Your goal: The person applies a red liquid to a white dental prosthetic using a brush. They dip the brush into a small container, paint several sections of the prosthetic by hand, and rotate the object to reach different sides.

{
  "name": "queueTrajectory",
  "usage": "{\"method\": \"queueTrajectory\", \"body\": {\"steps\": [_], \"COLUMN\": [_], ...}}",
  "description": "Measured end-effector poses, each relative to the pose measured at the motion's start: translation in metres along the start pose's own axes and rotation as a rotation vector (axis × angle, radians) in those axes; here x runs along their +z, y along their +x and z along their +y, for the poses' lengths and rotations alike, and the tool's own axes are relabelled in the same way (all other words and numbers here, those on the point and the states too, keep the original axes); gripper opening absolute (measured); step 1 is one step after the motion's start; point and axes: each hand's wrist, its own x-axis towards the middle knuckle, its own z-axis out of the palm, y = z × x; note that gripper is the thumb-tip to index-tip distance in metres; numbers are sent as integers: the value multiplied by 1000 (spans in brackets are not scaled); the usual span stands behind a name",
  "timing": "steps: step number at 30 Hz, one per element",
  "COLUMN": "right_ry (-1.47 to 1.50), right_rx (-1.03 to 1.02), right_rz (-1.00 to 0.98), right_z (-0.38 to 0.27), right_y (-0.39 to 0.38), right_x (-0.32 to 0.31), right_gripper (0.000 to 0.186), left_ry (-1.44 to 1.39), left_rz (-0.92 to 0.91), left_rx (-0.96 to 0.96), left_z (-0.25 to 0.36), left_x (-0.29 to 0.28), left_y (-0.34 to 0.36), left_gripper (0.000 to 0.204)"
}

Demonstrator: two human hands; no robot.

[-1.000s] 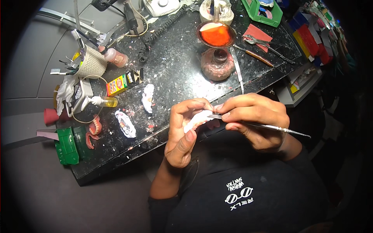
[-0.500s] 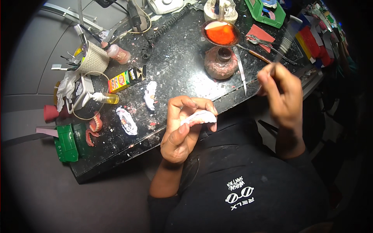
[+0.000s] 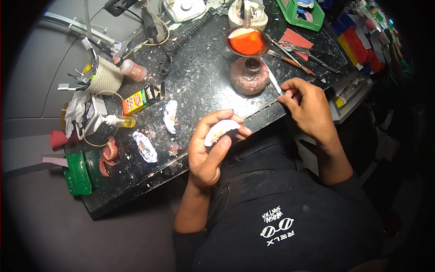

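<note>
My left hand (image 3: 206, 152) holds a white curved plaster dental cast (image 3: 219, 131) between thumb and fingers above the bench's front edge. My right hand (image 3: 310, 109) pinches the near end of a slim silver metal knife (image 3: 273, 80), which lies beside a round pinkish burner (image 3: 249, 81) with a dark cap. Over that burner sits a metal dish (image 3: 228, 44) of glowing red liquid. Two more white plaster casts, one upper (image 3: 170, 117) and one lower (image 3: 145, 146), rest on the bench left of my left hand.
Thin tools (image 3: 297, 62) lie by a pink sheet (image 3: 297, 40) at the right. A green bin (image 3: 312, 22) stands behind. To the left are a tool basket (image 3: 106, 78), a small box (image 3: 138, 100), a pump bottle (image 3: 120, 121), pink dentures (image 3: 109, 149) and a green container (image 3: 78, 174).
The thin tool in my right hand now lies by the pink sheet. That hand has moved left and down to the silver knife. My left hand has tilted the cast.
</note>
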Motion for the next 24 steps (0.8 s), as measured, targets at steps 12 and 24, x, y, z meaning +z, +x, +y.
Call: {"method": "queueTrajectory", "body": {"steps": [12, 24], "right_ry": [863, 745], "right_rx": [133, -371], "right_rz": [-90, -154], "right_z": [25, -29], "right_y": [-8, -32], "right_x": [-25, -4], "right_gripper": [14, 10], "left_ry": [-152, 132], "left_rz": [-16, 50], "left_rx": [-131, -142], "left_z": [9, 18], "left_x": [-10, 10], "left_y": [1, -8], "left_gripper": [57, 39]}}
